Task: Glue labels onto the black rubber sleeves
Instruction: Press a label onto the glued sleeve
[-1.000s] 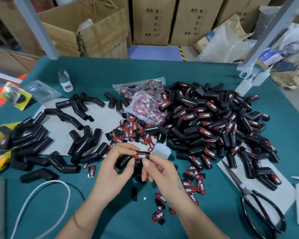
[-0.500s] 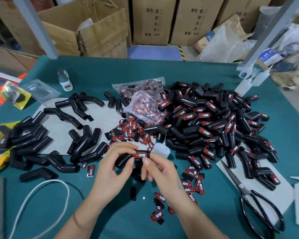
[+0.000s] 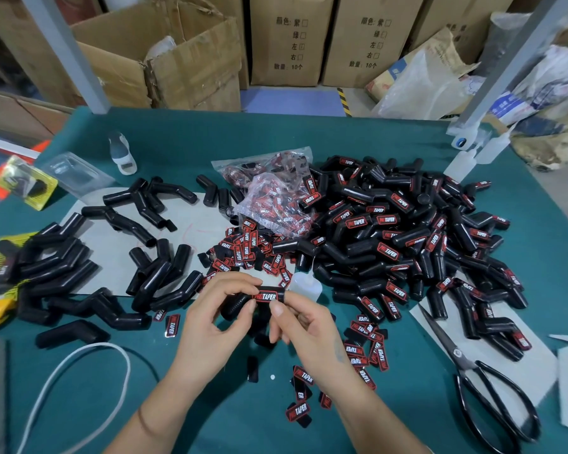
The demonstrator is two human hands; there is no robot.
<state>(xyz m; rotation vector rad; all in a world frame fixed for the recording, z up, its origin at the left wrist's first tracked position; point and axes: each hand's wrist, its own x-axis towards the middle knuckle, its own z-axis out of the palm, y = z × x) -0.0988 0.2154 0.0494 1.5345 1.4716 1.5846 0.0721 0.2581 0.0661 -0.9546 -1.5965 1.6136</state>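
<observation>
Both hands hold one black rubber sleeve (image 3: 235,304) above the green table (image 3: 391,145), near its front edge. The left hand (image 3: 210,332) grips its body; the right hand (image 3: 304,326) pinches the labelled end, thumb on the red label (image 3: 265,296). Bare cloth lies between piles and scissors (image 3: 482,385). Nothing has shifted since a second ago.

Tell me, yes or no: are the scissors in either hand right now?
No: the scissors lie on the table at the right, while both hands hold a black sleeve.
</observation>
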